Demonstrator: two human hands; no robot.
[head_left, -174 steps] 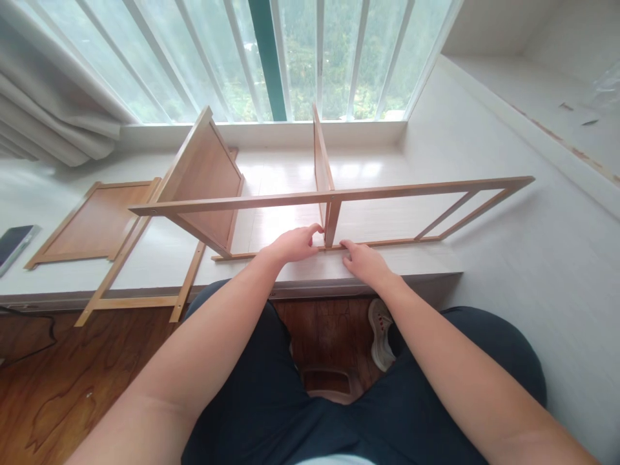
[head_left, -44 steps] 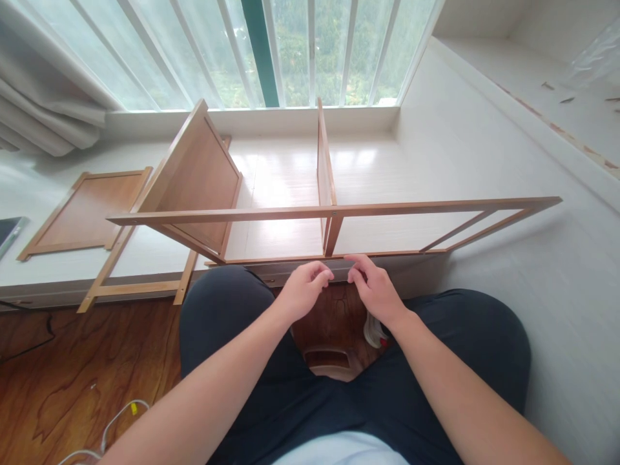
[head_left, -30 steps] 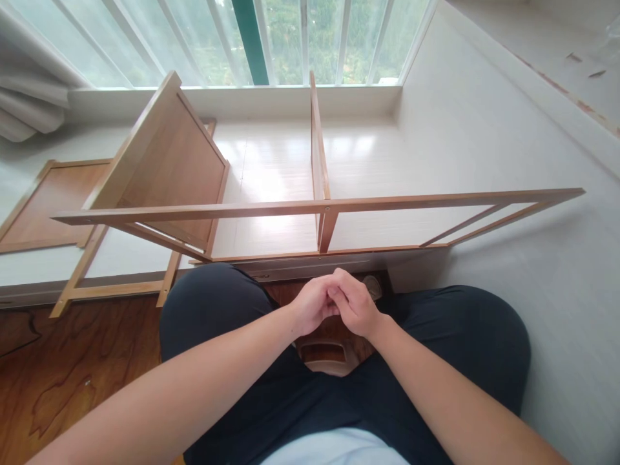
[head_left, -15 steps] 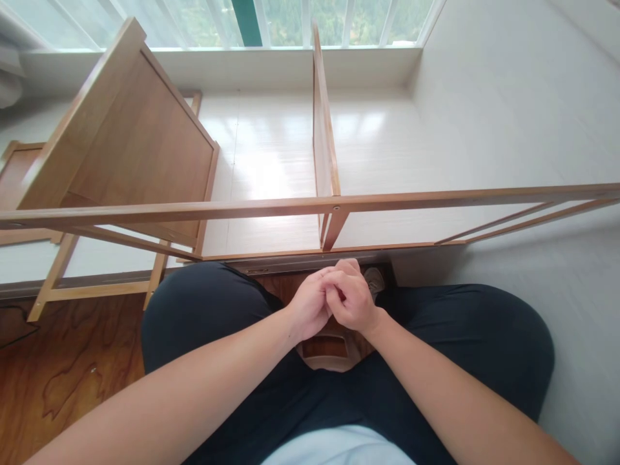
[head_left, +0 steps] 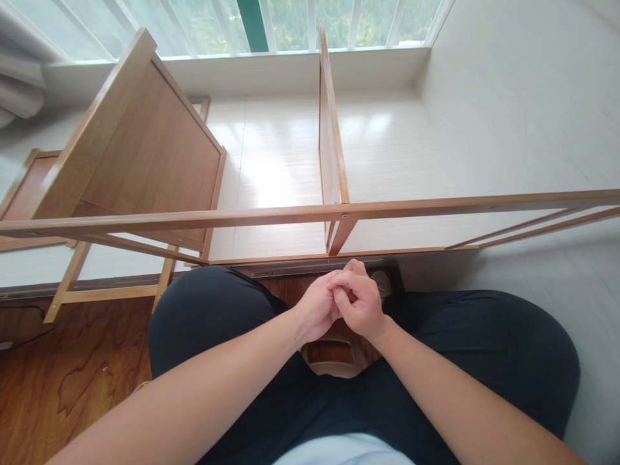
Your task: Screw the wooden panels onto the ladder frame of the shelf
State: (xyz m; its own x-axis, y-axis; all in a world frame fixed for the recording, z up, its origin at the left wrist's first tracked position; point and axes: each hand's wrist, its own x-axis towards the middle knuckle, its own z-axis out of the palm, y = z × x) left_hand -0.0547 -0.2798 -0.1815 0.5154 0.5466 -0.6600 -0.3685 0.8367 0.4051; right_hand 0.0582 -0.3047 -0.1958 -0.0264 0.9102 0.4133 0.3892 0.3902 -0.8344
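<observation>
Looking down at a pale ledge (head_left: 278,155) under a barred window (head_left: 194,26), and facing a long wooden frame (head_left: 411,206) standing along the ledge's front edge. Offering free room on either side of an upright divider (head_left: 330,123), between a large tilted panel (head_left: 155,148) on the left and a white wall (head_left: 523,110) on the right. Crowding the near side with a left knee (head_left: 213,310) close against the ledge edge and a right knee (head_left: 508,336) near the wall. Overhanging that edge at far left with a smaller ladder-like frame (head_left: 116,294), above a wooden floor (head_left: 97,387).

Losing both ends of the long frame past the sides of the view. Hiding part of a flat panel (head_left: 36,181) behind the large one, and blurring a shoe (head_left: 382,282) in shadow beyond the hands. Showing only part of a seeming stool (head_left: 334,367) between the thighs.

Clasping the right grip (head_left: 359,300), fingers curling inward, around the left grip (head_left: 317,309). Being unable to tell the left one's own pose, spread or folded, under overlapping fingers, or to see inside the clasp. Holding both just short of the long frame's lower rail (head_left: 271,259), seemingly apart from the wood, and facing its middle post (head_left: 345,234) almost straight ahead.
</observation>
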